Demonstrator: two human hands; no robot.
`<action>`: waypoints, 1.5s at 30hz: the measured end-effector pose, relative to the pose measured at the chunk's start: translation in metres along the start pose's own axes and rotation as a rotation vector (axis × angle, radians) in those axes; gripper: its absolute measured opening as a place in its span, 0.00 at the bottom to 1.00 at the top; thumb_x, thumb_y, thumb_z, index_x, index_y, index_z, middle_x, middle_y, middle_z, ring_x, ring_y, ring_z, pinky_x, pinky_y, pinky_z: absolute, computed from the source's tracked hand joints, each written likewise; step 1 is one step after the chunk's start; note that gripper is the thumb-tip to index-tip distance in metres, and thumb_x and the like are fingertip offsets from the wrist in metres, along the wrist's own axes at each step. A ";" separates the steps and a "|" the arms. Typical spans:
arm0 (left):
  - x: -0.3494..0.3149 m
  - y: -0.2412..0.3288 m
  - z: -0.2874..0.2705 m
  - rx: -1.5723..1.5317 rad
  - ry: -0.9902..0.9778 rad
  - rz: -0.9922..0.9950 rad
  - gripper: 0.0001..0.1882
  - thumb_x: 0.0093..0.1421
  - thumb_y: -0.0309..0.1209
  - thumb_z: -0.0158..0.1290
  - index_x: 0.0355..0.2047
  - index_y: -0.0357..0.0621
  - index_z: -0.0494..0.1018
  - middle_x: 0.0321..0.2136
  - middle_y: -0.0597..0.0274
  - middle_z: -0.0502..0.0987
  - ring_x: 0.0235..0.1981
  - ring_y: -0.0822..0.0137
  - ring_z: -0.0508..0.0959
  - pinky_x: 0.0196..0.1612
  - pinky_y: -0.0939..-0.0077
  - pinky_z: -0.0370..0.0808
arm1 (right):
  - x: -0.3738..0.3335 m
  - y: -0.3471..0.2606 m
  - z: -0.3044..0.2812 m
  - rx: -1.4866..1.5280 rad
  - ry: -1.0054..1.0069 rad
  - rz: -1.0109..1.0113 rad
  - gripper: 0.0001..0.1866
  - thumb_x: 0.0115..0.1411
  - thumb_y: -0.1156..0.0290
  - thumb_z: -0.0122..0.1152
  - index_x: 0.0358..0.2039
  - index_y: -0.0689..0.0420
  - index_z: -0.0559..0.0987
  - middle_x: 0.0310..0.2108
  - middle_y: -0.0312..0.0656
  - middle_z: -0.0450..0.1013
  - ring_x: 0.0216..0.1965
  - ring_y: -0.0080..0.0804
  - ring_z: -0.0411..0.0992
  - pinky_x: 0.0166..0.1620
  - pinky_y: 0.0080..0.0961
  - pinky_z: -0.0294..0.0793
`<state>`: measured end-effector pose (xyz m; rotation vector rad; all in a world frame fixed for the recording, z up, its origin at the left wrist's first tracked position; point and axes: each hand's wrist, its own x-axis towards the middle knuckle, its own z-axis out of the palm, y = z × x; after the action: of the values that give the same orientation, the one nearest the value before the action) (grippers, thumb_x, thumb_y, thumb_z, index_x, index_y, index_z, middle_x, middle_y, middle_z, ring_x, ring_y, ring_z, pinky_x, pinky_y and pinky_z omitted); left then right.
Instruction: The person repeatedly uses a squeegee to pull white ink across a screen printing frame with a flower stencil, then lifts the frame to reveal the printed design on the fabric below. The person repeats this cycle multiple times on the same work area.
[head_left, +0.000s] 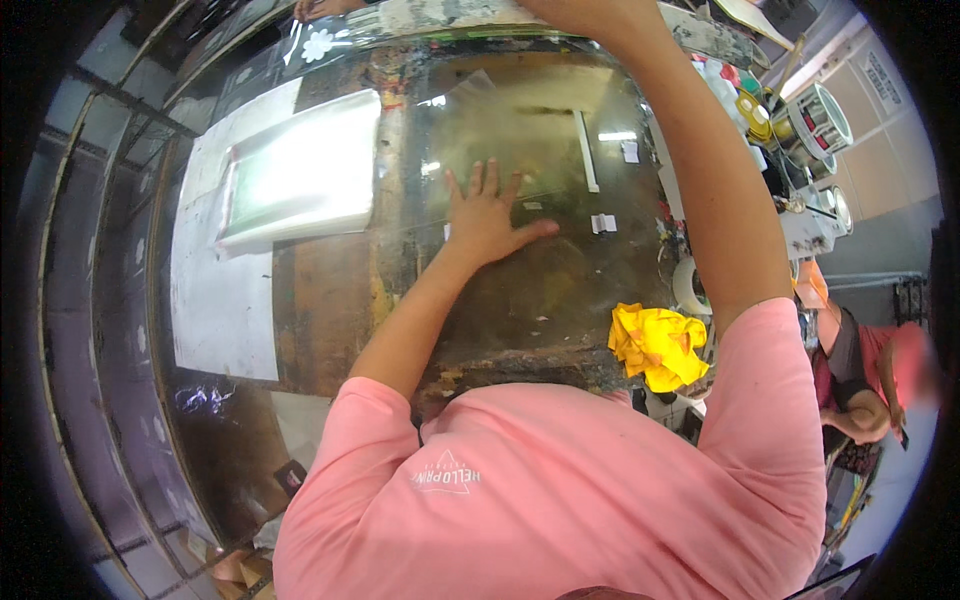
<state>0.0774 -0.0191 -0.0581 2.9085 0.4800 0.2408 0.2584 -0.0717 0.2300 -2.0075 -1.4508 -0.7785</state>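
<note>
My left hand (pixel 487 218) lies palm down with fingers spread on a dark, glossy work surface (pixel 500 300). Small white paper pieces (pixel 603 224) and a narrow white strip (pixel 586 152) are on that surface, right of the hand. My right arm (pixel 735 200) reaches far across to the table's back edge. Only a bit of my right hand (pixel 572 10) shows at the top of the head view; its fingers are cut off. Left of my left hand, a stack of shiny clear sheets (pixel 300 165) rests on white paper (pixel 225 320).
A crumpled yellow cloth (pixel 658 346) lies at the near right edge, beside a tape roll (pixel 690 286). Cans and containers (pixel 815 120) crowd the right side. Another person (pixel 865 390) sits at far right. A metal rack (pixel 100 300) runs along the left.
</note>
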 end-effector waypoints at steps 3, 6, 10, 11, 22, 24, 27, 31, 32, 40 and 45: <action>0.014 0.023 0.018 -0.064 -0.028 0.108 0.66 0.50 0.86 0.47 0.76 0.47 0.62 0.77 0.36 0.53 0.79 0.37 0.48 0.76 0.26 0.34 | -0.005 0.001 0.006 -0.028 0.031 -0.032 0.30 0.63 0.44 0.56 0.27 0.63 0.86 0.27 0.58 0.81 0.34 0.57 0.82 0.44 0.50 0.78; 0.029 0.044 0.025 -0.083 -0.021 0.154 0.68 0.48 0.87 0.47 0.76 0.46 0.62 0.77 0.36 0.52 0.80 0.37 0.47 0.75 0.24 0.32 | 0.002 0.002 0.009 -0.044 0.043 -0.069 0.31 0.63 0.44 0.55 0.26 0.63 0.86 0.27 0.59 0.81 0.34 0.57 0.82 0.44 0.50 0.78; 0.027 0.069 0.029 -0.083 0.014 0.163 0.69 0.48 0.87 0.47 0.75 0.44 0.63 0.76 0.34 0.54 0.79 0.36 0.47 0.74 0.20 0.29 | 0.007 0.002 0.006 -0.033 -0.028 -0.034 0.33 0.64 0.43 0.54 0.25 0.64 0.86 0.27 0.59 0.81 0.34 0.57 0.81 0.46 0.51 0.77; 0.025 0.073 0.028 -0.087 0.021 0.174 0.68 0.48 0.87 0.47 0.74 0.44 0.64 0.76 0.34 0.55 0.79 0.36 0.48 0.73 0.20 0.29 | 0.006 0.004 0.009 -0.038 -0.014 -0.039 0.34 0.64 0.42 0.54 0.25 0.65 0.86 0.27 0.60 0.81 0.35 0.57 0.81 0.47 0.52 0.76; 0.021 0.081 0.034 -0.120 0.081 0.233 0.66 0.51 0.86 0.46 0.74 0.43 0.64 0.73 0.35 0.60 0.77 0.36 0.55 0.75 0.23 0.34 | 0.012 0.010 0.013 -0.075 0.022 -0.056 0.33 0.64 0.43 0.54 0.27 0.65 0.86 0.28 0.59 0.81 0.37 0.57 0.81 0.48 0.49 0.75; 0.020 0.080 0.035 -0.103 0.090 0.238 0.66 0.51 0.85 0.46 0.74 0.44 0.64 0.73 0.35 0.60 0.76 0.36 0.56 0.75 0.25 0.35 | 0.010 0.008 0.012 -0.058 0.011 -0.050 0.33 0.64 0.43 0.54 0.27 0.65 0.86 0.28 0.59 0.82 0.37 0.57 0.81 0.48 0.50 0.75; 0.019 0.080 0.039 -0.098 0.109 0.243 0.65 0.52 0.85 0.45 0.74 0.43 0.63 0.74 0.35 0.60 0.76 0.37 0.57 0.76 0.25 0.36 | 0.010 0.004 0.008 -0.052 -0.026 -0.031 0.32 0.64 0.44 0.53 0.26 0.64 0.86 0.28 0.59 0.82 0.37 0.56 0.81 0.48 0.50 0.76; 0.017 0.075 0.028 -0.108 0.111 0.226 0.61 0.54 0.79 0.54 0.73 0.43 0.64 0.73 0.37 0.62 0.74 0.41 0.62 0.77 0.34 0.44 | 0.009 -0.002 0.008 -0.065 -0.011 -0.050 0.33 0.64 0.43 0.53 0.27 0.65 0.86 0.29 0.58 0.82 0.37 0.56 0.81 0.49 0.50 0.75; 0.019 0.070 0.020 -0.205 0.151 0.166 0.60 0.54 0.76 0.57 0.73 0.42 0.64 0.72 0.38 0.63 0.74 0.41 0.63 0.77 0.38 0.49 | 0.008 0.001 0.009 -0.060 -0.005 -0.052 0.33 0.64 0.43 0.53 0.27 0.65 0.86 0.29 0.58 0.82 0.37 0.56 0.81 0.49 0.49 0.75; 0.017 0.001 -0.086 -0.708 0.406 -0.137 0.52 0.51 0.58 0.75 0.64 0.30 0.72 0.56 0.42 0.80 0.55 0.46 0.81 0.61 0.54 0.77 | -0.023 0.001 0.006 -0.085 0.079 -0.040 0.28 0.64 0.45 0.60 0.38 0.64 0.80 0.27 0.57 0.81 0.34 0.56 0.81 0.46 0.50 0.73; 0.003 -0.025 -0.126 -1.091 0.357 -0.280 0.49 0.55 0.52 0.75 0.61 0.22 0.70 0.49 0.44 0.84 0.48 0.54 0.84 0.57 0.60 0.79 | -0.051 -0.015 0.025 -0.038 0.057 -0.088 0.30 0.64 0.44 0.63 0.42 0.65 0.78 0.25 0.58 0.80 0.31 0.58 0.80 0.44 0.50 0.74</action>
<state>0.0488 0.0246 0.0594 1.7212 0.5585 0.7135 0.2350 -0.0828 0.1779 -1.9444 -1.5109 -0.8997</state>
